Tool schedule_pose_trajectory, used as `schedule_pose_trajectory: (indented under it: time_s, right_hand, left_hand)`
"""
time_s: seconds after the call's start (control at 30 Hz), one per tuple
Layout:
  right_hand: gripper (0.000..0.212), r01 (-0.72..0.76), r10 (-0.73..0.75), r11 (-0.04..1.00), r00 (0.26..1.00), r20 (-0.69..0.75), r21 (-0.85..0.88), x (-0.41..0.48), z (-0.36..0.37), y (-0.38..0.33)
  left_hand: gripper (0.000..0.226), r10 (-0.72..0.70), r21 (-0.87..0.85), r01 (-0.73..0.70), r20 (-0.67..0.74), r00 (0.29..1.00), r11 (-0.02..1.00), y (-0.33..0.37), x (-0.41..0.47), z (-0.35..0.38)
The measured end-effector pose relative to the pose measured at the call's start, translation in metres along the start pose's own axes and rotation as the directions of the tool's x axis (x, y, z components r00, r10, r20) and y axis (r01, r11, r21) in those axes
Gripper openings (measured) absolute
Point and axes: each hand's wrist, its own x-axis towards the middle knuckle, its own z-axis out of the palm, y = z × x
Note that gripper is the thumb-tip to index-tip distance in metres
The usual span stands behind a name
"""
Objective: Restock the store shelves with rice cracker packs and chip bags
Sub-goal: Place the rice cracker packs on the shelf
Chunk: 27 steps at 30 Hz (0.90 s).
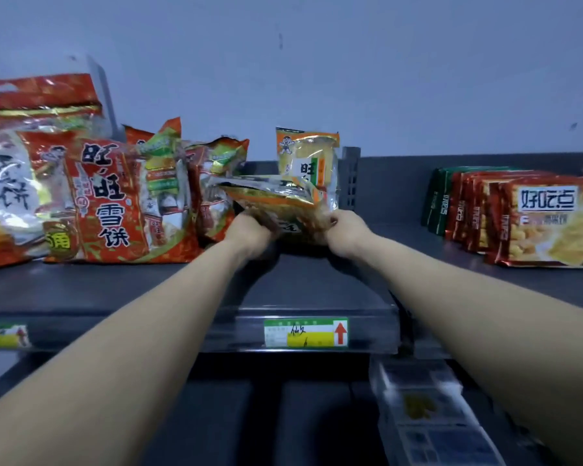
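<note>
On the dark top shelf (317,284), both my hands hold a yellow rice cracker pack (276,200) that lies tilted toward me. My left hand (249,230) grips its lower left corner and my right hand (345,230) pinches its lower right corner. Behind it a second yellow rice cracker pack (308,156) stands upright against the grey divider (350,176). To the left stand several red rice cracker packs (108,200), crowded together and leaning.
A row of red and green biscuit packs (525,220) stands at the right end of the shelf. A green and yellow price label (305,332) sits on the shelf's front rail. A lower shelf edge with blurred labels (424,415) shows at bottom right.
</note>
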Motion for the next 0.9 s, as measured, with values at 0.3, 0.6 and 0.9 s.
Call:
schedule_pose_trajectory:
  time_s: [0.3,0.6,0.9]
  right_hand:
    - [0.037,-0.013,0.016,0.999,0.996,-0.087,0.038,0.043,0.011,-0.004]
    - [0.023,-0.079,0.081,0.997,0.995,-0.056,0.026,0.056,0.003,-0.005]
    - [0.006,-0.071,0.053,0.996,0.952,-0.302,-0.047,0.022,-0.002,-0.007]
  left_hand:
    - [0.017,0.005,-0.068,-0.009,-0.06,0.998,0.998,0.007,0.03,0.017]
    - [0.061,-0.056,-0.001,0.056,0.014,0.998,0.998,0.006,0.026,0.014]
    - [0.054,-0.037,0.065,0.039,-0.024,0.999,0.997,0.001,0.007,-0.004]
